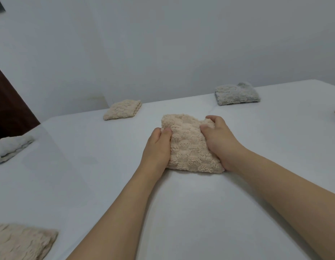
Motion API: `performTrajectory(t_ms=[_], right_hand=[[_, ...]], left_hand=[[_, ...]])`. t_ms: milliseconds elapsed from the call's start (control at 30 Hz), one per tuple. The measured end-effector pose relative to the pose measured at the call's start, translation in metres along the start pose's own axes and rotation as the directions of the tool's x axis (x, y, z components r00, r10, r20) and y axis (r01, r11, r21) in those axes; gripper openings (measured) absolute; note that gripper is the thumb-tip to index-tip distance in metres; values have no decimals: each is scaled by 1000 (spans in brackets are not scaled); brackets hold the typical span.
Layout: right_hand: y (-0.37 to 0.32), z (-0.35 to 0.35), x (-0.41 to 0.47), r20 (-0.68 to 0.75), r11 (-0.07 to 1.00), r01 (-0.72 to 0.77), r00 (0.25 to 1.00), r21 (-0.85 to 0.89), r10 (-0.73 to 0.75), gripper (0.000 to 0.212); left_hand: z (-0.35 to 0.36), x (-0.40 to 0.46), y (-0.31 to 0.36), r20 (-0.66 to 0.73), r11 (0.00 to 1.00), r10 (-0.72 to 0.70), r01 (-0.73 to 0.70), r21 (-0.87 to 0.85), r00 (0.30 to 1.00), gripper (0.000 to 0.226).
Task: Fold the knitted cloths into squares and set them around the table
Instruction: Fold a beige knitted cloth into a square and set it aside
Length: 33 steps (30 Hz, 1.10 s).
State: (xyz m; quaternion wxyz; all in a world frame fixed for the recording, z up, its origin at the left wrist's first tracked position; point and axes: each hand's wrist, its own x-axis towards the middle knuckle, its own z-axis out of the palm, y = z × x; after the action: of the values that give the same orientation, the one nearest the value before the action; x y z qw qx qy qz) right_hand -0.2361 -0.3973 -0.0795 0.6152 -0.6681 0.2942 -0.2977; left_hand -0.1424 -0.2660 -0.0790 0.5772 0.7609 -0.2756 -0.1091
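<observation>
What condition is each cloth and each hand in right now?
Beige cloth in the middle: folded, lying on the table, gripped at both sides.
Left hand: gripping its left edge.
Right hand: gripping its right edge.
Beige cloth at the far edge: folded square, untouched.
Grey and beige cloth: folded, untouched.
White cloth at left: folded, untouched.
Near-left beige cloth: partly out of view.

On the white table (pixel 181 212) a folded beige cloth (pixel 189 145) lies at the middle, the left hand (pixel 157 147) gripping its left edge and the right hand (pixel 219 139) its right edge. Other folded cloths lie around it: a beige one (pixel 122 109) at eleven o'clock, a beige-and-grey one (pixel 238 93) at one o'clock, a white one (pixel 11 149) at nine o'clock and another beige one (pixel 22 241) at seven o'clock.
</observation>
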Motion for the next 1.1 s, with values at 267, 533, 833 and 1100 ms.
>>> performTrajectory(t_ms=[267, 533, 833, 1100], right_hand=[[1, -4, 1, -83, 936, 233, 961, -263, -262, 30], [6, -3, 7, -106, 944, 203, 966, -260, -237, 27], [-2, -34, -21, 25, 901, 153, 987, -406, -156, 26], [-12, -115, -81, 170, 813, 106, 985, -572, -9, 30]], left_hand=[[3, 8, -4, -123, 981, 84, -61, 184, 989, 28], [9, 3, -1, -162, 928, 145, -77, 365, 976, 34], [25, -42, 24, -159, 848, -99, 167, 502, 982, 38], [63, -138, 65, -103, 826, -259, 276, 492, 960, 40]])
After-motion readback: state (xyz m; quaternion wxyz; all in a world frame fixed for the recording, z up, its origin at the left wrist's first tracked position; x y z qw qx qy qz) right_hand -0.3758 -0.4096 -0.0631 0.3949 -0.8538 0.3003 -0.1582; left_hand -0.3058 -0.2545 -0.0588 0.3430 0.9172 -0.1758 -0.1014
